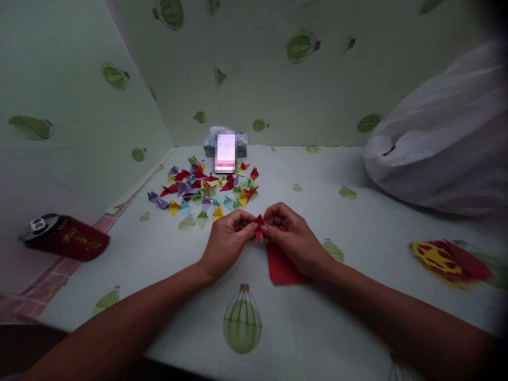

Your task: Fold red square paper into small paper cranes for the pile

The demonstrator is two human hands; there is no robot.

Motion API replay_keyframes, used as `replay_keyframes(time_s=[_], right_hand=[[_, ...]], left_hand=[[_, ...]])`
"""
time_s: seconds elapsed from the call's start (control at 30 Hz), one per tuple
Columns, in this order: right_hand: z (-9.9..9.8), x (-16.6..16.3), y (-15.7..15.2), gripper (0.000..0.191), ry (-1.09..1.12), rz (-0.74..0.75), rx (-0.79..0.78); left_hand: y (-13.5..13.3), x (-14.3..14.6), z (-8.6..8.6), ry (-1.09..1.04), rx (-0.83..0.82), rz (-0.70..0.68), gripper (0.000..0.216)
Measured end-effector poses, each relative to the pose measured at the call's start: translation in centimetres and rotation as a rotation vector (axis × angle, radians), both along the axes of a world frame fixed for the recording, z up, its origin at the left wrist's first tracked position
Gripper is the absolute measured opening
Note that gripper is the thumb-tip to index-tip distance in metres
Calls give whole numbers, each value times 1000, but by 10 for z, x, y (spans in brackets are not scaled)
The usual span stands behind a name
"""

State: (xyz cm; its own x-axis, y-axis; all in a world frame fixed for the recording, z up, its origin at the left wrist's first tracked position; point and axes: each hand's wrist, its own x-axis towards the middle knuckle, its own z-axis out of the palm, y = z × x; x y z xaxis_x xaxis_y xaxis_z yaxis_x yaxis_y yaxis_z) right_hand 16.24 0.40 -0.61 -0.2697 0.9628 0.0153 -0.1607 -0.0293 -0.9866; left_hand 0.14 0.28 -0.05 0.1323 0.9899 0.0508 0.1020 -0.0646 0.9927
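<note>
My left hand (230,235) and my right hand (288,233) meet over the table, fingers pinched together on a small folded red paper piece (259,227). Under my right hand lies a flat sheet of red paper (282,267). Beyond the hands is a spread pile of several folded paper pieces (206,190) in red, purple, green, yellow and blue.
A lit phone (226,152) stands against a small box (241,144) at the back. A dark red can (65,236) lies on its side at the left. A large white bag (444,143) fills the right. Yellow and red papers (450,262) lie at the right edge.
</note>
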Motion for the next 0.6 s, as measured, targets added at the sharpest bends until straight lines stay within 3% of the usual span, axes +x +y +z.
replay_keyframes(time_s=[0.23, 0.43, 0.6], right_hand=[[-3, -2, 1, 19, 19, 13, 23], [0, 0, 0, 19, -4, -6, 23], [-4, 3, 1, 9, -163, -42, 200]], left_hand=[[-3, 1, -3, 77, 42, 14, 8], [-1, 1, -1, 14, 16, 49, 11], [3, 1, 5, -120, -78, 95, 13]])
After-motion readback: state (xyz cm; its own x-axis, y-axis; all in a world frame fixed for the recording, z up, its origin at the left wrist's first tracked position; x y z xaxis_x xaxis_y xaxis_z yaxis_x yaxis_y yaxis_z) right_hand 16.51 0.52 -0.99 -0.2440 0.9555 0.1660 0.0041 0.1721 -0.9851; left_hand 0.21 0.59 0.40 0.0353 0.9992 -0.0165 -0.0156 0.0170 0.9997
